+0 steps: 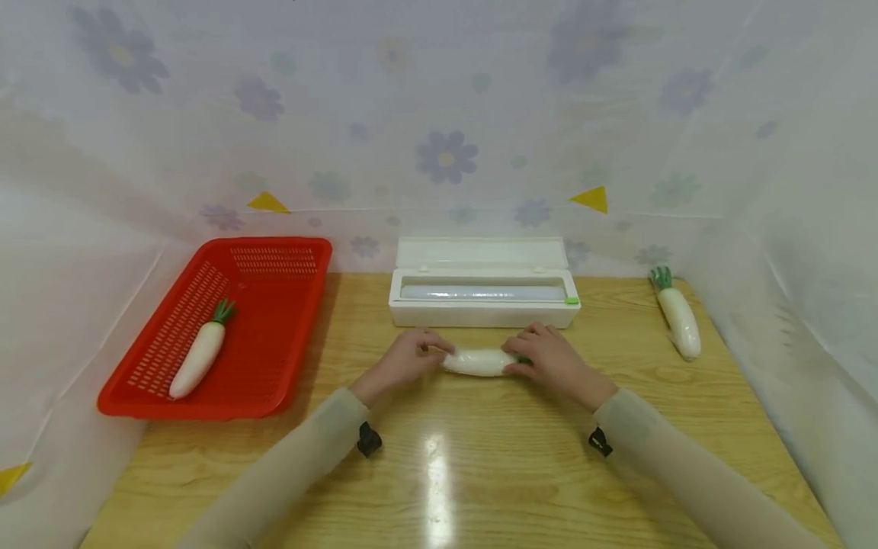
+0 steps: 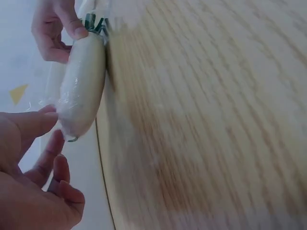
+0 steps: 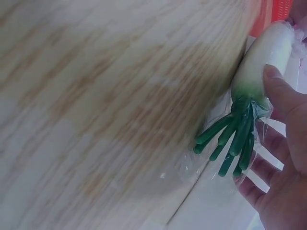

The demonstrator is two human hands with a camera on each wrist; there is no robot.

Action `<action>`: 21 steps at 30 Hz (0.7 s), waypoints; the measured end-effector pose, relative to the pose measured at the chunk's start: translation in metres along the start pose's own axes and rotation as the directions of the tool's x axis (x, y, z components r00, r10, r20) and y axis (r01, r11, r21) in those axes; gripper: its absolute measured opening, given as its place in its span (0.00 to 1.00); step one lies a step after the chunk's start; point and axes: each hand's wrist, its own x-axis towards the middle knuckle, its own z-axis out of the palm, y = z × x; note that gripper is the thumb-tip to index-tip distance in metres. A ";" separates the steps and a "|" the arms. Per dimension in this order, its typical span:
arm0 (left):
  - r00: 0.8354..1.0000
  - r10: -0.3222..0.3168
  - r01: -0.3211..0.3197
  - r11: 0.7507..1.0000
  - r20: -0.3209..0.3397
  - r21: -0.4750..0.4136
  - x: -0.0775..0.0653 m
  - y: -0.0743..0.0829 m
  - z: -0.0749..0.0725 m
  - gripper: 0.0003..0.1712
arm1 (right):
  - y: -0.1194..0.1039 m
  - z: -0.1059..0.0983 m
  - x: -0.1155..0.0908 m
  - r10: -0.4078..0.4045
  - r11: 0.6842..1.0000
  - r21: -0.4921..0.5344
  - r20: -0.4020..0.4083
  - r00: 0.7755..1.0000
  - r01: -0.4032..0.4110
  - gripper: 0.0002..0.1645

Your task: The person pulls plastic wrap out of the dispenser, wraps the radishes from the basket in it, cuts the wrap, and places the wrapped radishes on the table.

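Note:
A white radish [image 1: 479, 362] with short green stalks [image 3: 235, 136] lies crosswise in front of me, wrapped in clear plastic film. My left hand [image 1: 410, 357] pinches its tapered end between thumb and fingertips, where the film bunches. At the leafy end, my right hand [image 1: 549, 358] grips the radish, thumb on top and fingers behind the stalks. In the right wrist view, loose film [image 3: 192, 165] spreads out past the stalks. Just behind both hands stands a white cling film box [image 1: 483, 314], its lid up and a film roll [image 1: 483, 293] inside.
On the left sits a red plastic basket [image 1: 274, 412] holding another radish [image 1: 199, 358]. A further radish [image 1: 680, 322] lies at the table's far right, with a shiny surface. Patterned sheeting [image 1: 446, 206] closes off the back and sides of the wooden table [image 1: 494, 480].

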 end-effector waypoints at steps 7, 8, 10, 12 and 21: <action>0.993 0.114 -0.108 0.979 -0.026 0.171 0.002 0.002 0.004 0.11 | 0.002 0.002 0.000 -0.014 1.000 -0.001 -0.015 1.000 0.014 0.22; 0.991 0.128 -0.120 0.972 -0.028 0.200 0.001 0.002 0.005 0.11 | 0.002 0.002 0.000 -0.014 1.000 -0.003 -0.014 1.000 0.014 0.22; 0.989 0.147 -0.135 0.961 -0.029 0.242 0.001 0.003 0.007 0.11 | 0.002 0.001 0.001 -0.015 1.000 -0.007 -0.010 1.000 0.015 0.22; 0.987 0.158 -0.146 0.955 -0.027 0.258 0.001 0.002 0.011 0.12 | 0.002 0.000 0.001 -0.019 1.000 -0.008 -0.007 1.000 0.019 0.22; 0.996 0.077 -0.071 0.984 -0.036 0.161 0.009 -0.002 0.020 0.10 | 0.000 -0.002 0.003 -0.012 1.000 -0.009 0.002 1.000 0.012 0.22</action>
